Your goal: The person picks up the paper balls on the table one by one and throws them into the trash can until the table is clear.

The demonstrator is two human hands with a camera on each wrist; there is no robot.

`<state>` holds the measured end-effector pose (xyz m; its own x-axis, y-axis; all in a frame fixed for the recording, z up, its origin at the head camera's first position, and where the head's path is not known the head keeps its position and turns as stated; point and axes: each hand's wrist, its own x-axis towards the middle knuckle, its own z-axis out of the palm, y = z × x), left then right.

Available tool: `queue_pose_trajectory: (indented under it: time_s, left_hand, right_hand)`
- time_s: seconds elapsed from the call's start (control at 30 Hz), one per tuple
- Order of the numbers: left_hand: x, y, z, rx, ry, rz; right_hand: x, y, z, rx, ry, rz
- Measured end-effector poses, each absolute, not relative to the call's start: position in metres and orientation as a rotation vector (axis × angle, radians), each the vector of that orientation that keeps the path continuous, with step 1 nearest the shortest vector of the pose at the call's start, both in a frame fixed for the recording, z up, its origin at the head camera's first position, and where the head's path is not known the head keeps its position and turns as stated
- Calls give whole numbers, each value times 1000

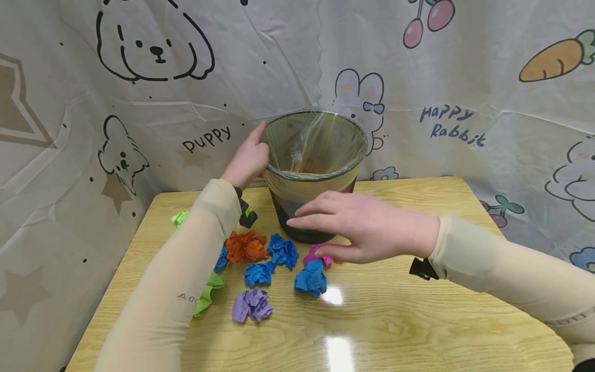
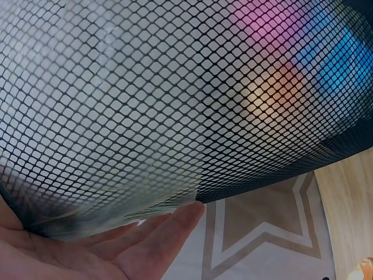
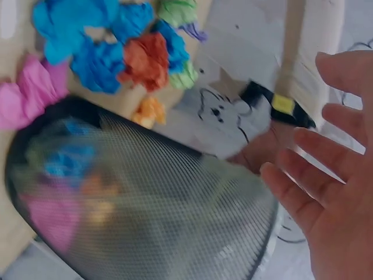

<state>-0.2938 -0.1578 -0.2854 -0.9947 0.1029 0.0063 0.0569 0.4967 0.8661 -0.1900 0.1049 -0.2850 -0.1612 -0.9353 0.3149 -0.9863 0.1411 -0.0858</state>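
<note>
A black mesh wastebasket (image 1: pixel 282 204) with a clear plastic liner stands at the back of the table. My left hand (image 1: pixel 249 157) grips its rim on the left side, fingers along the outer mesh in the left wrist view. My right hand (image 1: pixel 367 225) hovers in front of the basket, fingers extended, holding nothing. Below its fingers lie a pink crumpled paper (image 1: pixel 316 254) and a blue crumpled paper (image 1: pixel 310 279). Through the mesh, blurred pink paper (image 2: pixel 274 20), blue paper (image 2: pixel 347 58) and orange paper (image 2: pixel 277 93) show inside the basket.
Left of these, more crumpled papers lie on the wooden table (image 1: pixel 418 320): an orange one (image 1: pixel 246 246), several blue ones, a purple one (image 1: pixel 253 305) and green ones (image 1: pixel 210 294). A printed curtain (image 1: pixel 279 62) hangs right behind the table.
</note>
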Motion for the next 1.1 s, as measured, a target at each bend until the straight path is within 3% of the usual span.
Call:
queue_pose_trajectory:
  time_s: [0.57, 1.1]
  left_hand:
    - [-294, -158, -286, 148, 2676, 1537]
    - [-295, -158, -286, 144, 2674, 1545]
  right_hand:
    - [-188, 90, -386, 1963, -2597, 133]
    - [-186, 75, -431, 2042, -2611, 133]
